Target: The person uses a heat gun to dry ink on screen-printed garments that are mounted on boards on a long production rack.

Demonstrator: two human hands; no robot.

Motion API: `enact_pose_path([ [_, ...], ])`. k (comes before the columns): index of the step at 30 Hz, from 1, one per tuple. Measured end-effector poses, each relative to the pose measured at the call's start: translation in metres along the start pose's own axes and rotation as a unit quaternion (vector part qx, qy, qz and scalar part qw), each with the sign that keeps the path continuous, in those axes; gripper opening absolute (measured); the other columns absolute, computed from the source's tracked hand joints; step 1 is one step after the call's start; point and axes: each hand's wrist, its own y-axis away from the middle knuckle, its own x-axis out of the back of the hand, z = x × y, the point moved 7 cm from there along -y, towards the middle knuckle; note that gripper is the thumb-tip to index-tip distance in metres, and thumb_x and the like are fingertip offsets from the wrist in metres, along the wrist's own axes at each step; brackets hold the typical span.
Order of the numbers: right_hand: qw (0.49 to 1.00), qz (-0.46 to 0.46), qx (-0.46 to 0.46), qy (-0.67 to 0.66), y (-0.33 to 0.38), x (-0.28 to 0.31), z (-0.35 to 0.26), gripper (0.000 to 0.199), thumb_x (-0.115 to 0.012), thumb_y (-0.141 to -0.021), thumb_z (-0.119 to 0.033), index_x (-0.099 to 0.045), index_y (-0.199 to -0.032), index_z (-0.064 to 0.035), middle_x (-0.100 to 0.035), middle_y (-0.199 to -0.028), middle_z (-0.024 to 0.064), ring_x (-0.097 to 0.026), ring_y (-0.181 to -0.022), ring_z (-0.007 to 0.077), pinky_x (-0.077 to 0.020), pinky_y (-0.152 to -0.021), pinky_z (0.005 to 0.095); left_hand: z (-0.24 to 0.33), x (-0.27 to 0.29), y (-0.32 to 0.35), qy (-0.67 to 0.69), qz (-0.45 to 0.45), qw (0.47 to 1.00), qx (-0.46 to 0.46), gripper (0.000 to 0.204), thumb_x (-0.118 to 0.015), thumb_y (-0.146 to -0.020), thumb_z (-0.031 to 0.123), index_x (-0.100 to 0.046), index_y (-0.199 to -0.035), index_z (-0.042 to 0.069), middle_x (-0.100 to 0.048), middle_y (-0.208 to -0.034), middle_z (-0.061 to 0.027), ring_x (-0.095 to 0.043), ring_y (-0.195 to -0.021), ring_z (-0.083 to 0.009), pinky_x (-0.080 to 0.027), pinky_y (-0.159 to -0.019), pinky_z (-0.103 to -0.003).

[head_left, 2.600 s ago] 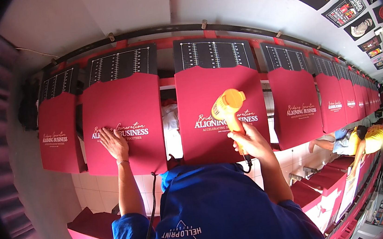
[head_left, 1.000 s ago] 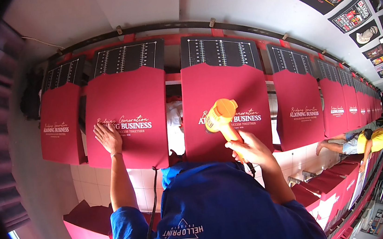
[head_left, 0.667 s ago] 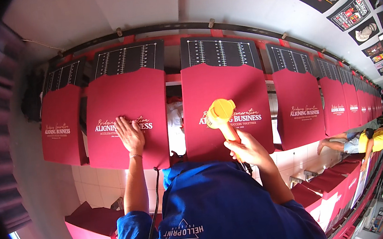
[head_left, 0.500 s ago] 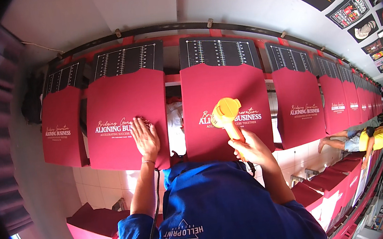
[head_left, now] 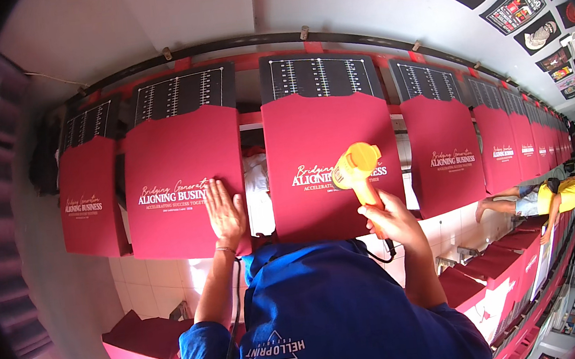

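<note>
At the two nearest red shirts [head_left: 179,149] | right fingers [head_left: 374,214]: wrapped round one heat gun [head_left: 361,173] | left fingers [head_left: 222,200]: straight, empty

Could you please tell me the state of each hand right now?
Left hand: open, palm down on a red shirt.
Right hand: closed around a yellow handheld blower.
</note>
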Motion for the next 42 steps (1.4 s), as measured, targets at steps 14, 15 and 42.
enact_pose_path([
  [14,0.998,0.056,-0.003,-0.012,0.007,0.039,0.022,0.025,-0.064,-0.095,-0.017,-0.058,-0.114,-0.0036,-0.06,-0.084,-0.0004,-0.059,-0.066,0.0073,-0.051,-0.059,0.0241,-0.191,0.026,-0.028,-0.087,0.077,0.962,0.248,0.073,-0.021,-0.104,0.051,-0.02,-0.154,-0.002,-0.018,-0.161,-0.0193,-0.012,-0.151,-0.0332,-0.009,-0.123,-0.045],
  [15,0.999,0.049,0.0,-0.018,0.007,0.042,0.023,0.025,-0.065,-0.094,-0.017,-0.058,-0.115,-0.0036,-0.059,-0.085,-0.0005,-0.059,-0.066,0.0073,-0.0509,-0.059,0.0242,-0.183,0.025,-0.027,-0.087,0.073,0.964,0.239,0.072,-0.021,-0.104,0.051,-0.02,-0.153,-0.002,-0.018,-0.161,-0.0192,-0.012,-0.151,-0.0328,-0.009,-0.123,-0.045],
  [42,0.994,0.086,0.0,-0.067,0.019,0.101,0.062,0.021,-0.064,-0.094,-0.018,-0.054,-0.106,-0.0046,-0.057,-0.079,0.0005,-0.059,-0.061,0.0084,-0.0511,-0.049,0.025,0.011,0.002,0.05,-0.043,0.012,0.994,0.1,0.064,-0.038,-0.102,0.035,-0.026,-0.15,-0.006,-0.023,-0.159,-0.022,-0.016,-0.149,-0.0376,-0.011,-0.122,-0.048],
])
